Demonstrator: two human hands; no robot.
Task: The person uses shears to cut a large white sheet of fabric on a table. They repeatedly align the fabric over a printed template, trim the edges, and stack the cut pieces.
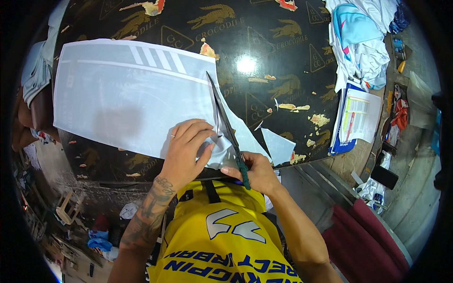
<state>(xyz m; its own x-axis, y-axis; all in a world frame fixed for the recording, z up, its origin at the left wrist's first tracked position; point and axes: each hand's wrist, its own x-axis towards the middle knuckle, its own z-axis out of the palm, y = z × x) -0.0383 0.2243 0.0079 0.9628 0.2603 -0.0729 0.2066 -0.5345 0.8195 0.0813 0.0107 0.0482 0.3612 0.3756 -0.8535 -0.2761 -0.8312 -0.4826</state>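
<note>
Left hand [191, 141] open, resting on white panel [118, 99]; right hand [259, 173] gripping scissors [228, 126]. Head view: I see panel on black table [264, 61]. Right-edge cut looks partway; top corner apparently left.

From the head, the one view looks steeply down over the yellow shirt [188, 250] onto the black tabletop [302, 61], close above the left hand [190, 145] and right hand [257, 173]. Its wide fisheye bends straight edges toward the sides.

Scissors [226, 120] in right hand [259, 173], white fabric [134, 101]
</note>
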